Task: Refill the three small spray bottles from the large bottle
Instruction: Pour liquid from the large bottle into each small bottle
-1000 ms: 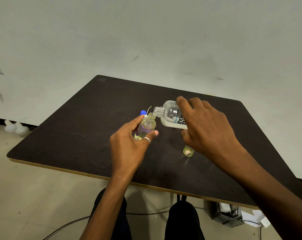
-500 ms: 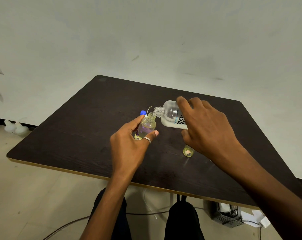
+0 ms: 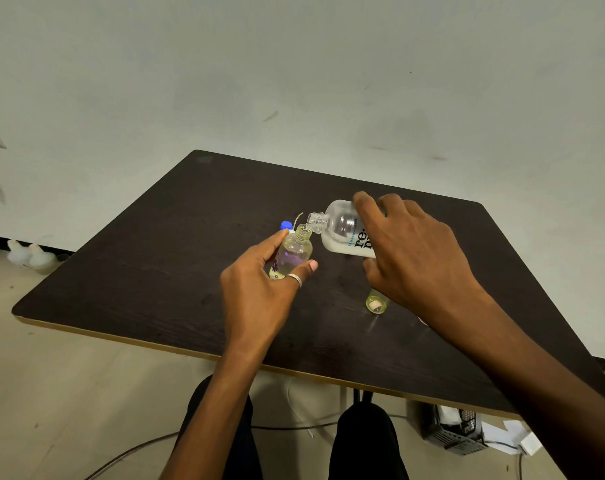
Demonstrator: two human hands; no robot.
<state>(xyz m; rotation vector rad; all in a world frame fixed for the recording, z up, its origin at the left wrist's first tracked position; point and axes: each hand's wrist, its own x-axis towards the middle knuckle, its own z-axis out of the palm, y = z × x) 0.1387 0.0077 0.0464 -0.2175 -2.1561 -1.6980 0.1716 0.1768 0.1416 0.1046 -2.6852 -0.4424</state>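
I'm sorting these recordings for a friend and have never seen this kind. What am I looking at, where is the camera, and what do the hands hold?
There is no machine here: these are a person's two bare hands. The picture comes from a wide-angle camera worn on the head, looking forward and down, so the arms reach in from the bottom. The left hand grips a small clear bottle with its cap off. The right hand holds a large bottle tipped sideways, its open neck at the small bottle's mouth, as for pouring; whether liquid flows is too fine to tell. On the dark table are a blue cap behind the small bottle and a small yellowish bottle partly hidden by the right hand.
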